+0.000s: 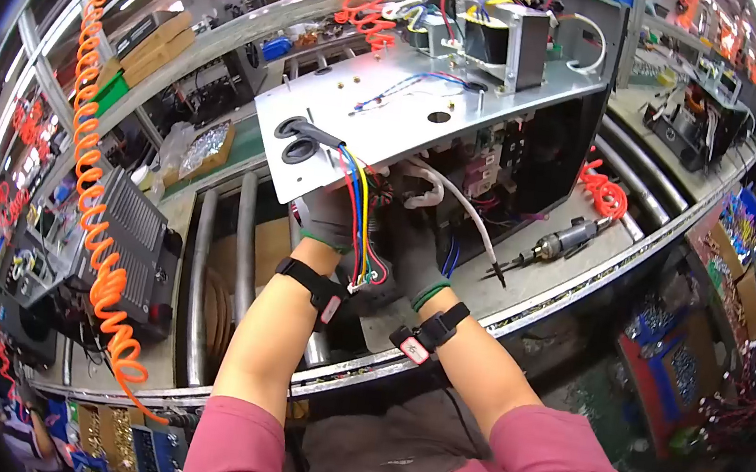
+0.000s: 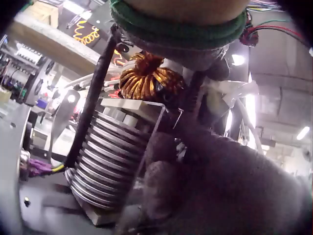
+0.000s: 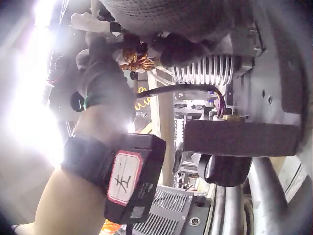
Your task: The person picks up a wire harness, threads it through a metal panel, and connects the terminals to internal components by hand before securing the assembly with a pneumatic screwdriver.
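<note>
Both gloved hands reach in under the metal panel (image 1: 375, 108) of an open machine chassis. My left hand (image 3: 100, 71) is close to a copper-wound ring coil (image 2: 151, 81), fingers bent and partly hidden. My right hand (image 1: 418, 255) is beside it; in the left wrist view its curled fingers (image 2: 164, 193) lie right at a silvery ribbed part (image 2: 112, 156). I cannot tell what either hand grips. Red, blue and yellow wires (image 1: 361, 206) hang from the panel across the left hand. A white cable (image 1: 467, 204) with a dark tip droops to the right.
A power screwdriver (image 1: 556, 244) with a coiled red hose (image 1: 605, 196) lies right of the chassis. Transformers (image 1: 487, 37) sit on top of the panel. Bench rollers (image 1: 245, 239) and a finned grey unit (image 1: 126, 248) are at left, with an orange coiled hose (image 1: 91, 191) hanging before them.
</note>
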Available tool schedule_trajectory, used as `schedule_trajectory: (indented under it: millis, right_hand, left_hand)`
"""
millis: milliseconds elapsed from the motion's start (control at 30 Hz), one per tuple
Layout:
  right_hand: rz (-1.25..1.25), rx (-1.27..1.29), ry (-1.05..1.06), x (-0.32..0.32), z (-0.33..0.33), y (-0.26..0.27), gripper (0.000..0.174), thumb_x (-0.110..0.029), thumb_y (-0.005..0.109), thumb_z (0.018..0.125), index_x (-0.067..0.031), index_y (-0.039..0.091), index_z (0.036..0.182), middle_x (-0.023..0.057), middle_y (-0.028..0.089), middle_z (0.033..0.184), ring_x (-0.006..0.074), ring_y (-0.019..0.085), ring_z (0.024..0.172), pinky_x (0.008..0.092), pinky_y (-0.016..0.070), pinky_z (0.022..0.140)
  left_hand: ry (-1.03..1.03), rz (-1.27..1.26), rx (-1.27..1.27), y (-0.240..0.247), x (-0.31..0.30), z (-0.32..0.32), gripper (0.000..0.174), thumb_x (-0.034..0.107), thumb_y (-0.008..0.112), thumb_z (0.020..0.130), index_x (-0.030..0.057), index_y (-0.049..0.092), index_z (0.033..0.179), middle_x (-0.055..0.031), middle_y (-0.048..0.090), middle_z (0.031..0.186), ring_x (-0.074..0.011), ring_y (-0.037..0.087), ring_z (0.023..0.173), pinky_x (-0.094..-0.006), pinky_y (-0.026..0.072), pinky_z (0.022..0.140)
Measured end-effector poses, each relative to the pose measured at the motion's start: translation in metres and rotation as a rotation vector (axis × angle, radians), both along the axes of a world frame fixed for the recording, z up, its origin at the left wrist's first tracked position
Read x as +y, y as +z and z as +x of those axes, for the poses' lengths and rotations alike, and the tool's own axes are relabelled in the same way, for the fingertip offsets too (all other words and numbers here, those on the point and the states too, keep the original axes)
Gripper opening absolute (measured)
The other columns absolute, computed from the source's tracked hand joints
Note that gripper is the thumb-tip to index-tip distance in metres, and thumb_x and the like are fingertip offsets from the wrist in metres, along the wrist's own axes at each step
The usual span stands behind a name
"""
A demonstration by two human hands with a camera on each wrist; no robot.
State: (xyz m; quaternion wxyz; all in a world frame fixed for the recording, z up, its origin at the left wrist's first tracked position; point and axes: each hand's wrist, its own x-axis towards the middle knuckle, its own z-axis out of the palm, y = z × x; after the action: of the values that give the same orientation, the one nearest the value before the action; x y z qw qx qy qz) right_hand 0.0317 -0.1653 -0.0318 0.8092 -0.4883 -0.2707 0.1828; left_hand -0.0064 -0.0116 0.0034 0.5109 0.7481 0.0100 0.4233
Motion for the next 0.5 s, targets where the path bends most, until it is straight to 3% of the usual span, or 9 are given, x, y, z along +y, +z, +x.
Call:
schedule_trajectory:
  millis: [33, 100, 167, 233, 300, 367, 400, 433, 500]
  right_hand:
    - [-0.003, -0.081, 0.014, 0.0, 0.008, 0.016, 0.032, -0.001, 0.057, 0.075, -0.006, 0.054, 0.106, 0.0183, 0.055, 0.101, 0.0375, 0.051, 0.097, 0.0456, 0.0419, 0.083]
    - [0.043, 0.053, 0.047, -0.006, -0.002, 0.028, 0.021, -0.027, 0.058, 0.087, -0.013, 0.057, 0.103, -0.0005, 0.057, 0.085, 0.0097, 0.056, 0.066, 0.0238, 0.0464, 0.054]
    - [0.083, -0.058, 0.015, 0.01, 0.0, 0.0, 0.021, -0.028, 0.058, 0.087, -0.013, 0.056, 0.102, -0.0003, 0.056, 0.085, 0.01, 0.057, 0.066, 0.0238, 0.0468, 0.055]
    - [0.08, -0.04, 0.103, 0.009, 0.006, -0.008, 0.023, -0.03, 0.059, 0.087, -0.0133, 0.056, 0.102, -0.0009, 0.056, 0.085, 0.0089, 0.057, 0.066, 0.0231, 0.0466, 0.053]
    - [0.023, -0.129, 0.127, 0.002, 0.007, -0.009, 0.027, -0.029, 0.056, 0.09, -0.009, 0.054, 0.108, 0.0048, 0.056, 0.094, 0.017, 0.06, 0.081, 0.0304, 0.0497, 0.065]
    - [-0.495, -1.302, -0.479, -0.002, 0.017, -0.012, 0.038, -0.023, 0.055, 0.088, -0.0036, 0.048, 0.12, 0.0143, 0.051, 0.11, 0.0296, 0.052, 0.105, 0.0399, 0.0457, 0.085]
    - [-0.656, -1.02, -0.239, -0.006, 0.018, -0.012, 0.046, -0.028, 0.067, 0.075, -0.0024, 0.054, 0.111, 0.0185, 0.055, 0.106, 0.0369, 0.052, 0.102, 0.0473, 0.0429, 0.086]
    - [-0.673, -1.32, -0.275, -0.002, 0.03, -0.036, 0.062, -0.018, 0.059, 0.079, 0.0013, 0.037, 0.134, 0.0214, 0.043, 0.124, 0.04, 0.041, 0.116, 0.0466, 0.0313, 0.103]
    - [-0.405, -1.023, -0.355, 0.002, 0.029, -0.04, 0.036, -0.03, 0.068, 0.077, -0.0084, 0.058, 0.103, 0.0051, 0.058, 0.095, 0.0211, 0.055, 0.094, 0.0331, 0.0474, 0.078]
  left_hand:
    - [0.014, -0.003, -0.081, 0.016, -0.006, 0.003, 0.026, 0.019, 0.041, 0.095, -0.0004, 0.05, 0.111, -0.0137, 0.059, 0.102, -0.0252, 0.06, 0.09, -0.0375, 0.0501, 0.082]
    - [0.247, 0.348, 0.018, 0.03, -0.023, -0.005, 0.027, 0.023, 0.046, 0.092, 0.002, 0.054, 0.108, -0.0117, 0.061, 0.1, -0.0243, 0.059, 0.092, -0.036, 0.0481, 0.083]
    - [0.449, 0.718, 0.337, 0.067, -0.051, -0.03, 0.027, 0.023, 0.049, 0.09, 0.0058, 0.056, 0.109, -0.0085, 0.062, 0.103, -0.0225, 0.057, 0.097, -0.0335, 0.0442, 0.085]
    - [0.164, 0.064, 0.155, 0.018, -0.022, -0.001, 0.026, 0.022, 0.048, 0.089, 0.0087, 0.056, 0.11, -0.0089, 0.06, 0.109, -0.0217, 0.055, 0.103, -0.0338, 0.0411, 0.089]
    - [0.057, -0.212, 0.287, 0.058, -0.054, -0.027, 0.029, 0.022, 0.048, 0.089, 0.011, 0.056, 0.114, -0.0093, 0.058, 0.114, -0.0207, 0.053, 0.108, -0.0349, 0.039, 0.093]
    - [0.038, 0.372, 0.247, 0.059, -0.047, -0.033, 0.052, 0.05, 0.033, 0.092, 0.0074, 0.053, 0.114, -0.0099, 0.059, 0.106, -0.0206, 0.057, 0.095, -0.0328, 0.0452, 0.087]
    - [-0.095, 0.364, 0.333, 0.073, -0.053, -0.041, 0.048, 0.044, 0.033, 0.094, 0.0068, 0.05, 0.119, -0.0111, 0.056, 0.115, -0.021, 0.053, 0.105, -0.0336, 0.0403, 0.094]
    - [-0.049, 0.458, 0.432, 0.078, -0.058, -0.047, 0.049, 0.042, 0.034, 0.095, 0.0064, 0.046, 0.127, -0.0116, 0.054, 0.121, -0.0225, 0.052, 0.109, -0.0347, 0.0383, 0.097]
    - [0.528, 1.281, 0.236, 0.083, -0.062, -0.054, 0.054, 0.043, 0.036, 0.094, 0.0055, 0.042, 0.132, -0.0111, 0.053, 0.125, -0.0248, 0.051, 0.112, -0.0364, 0.0367, 0.099]
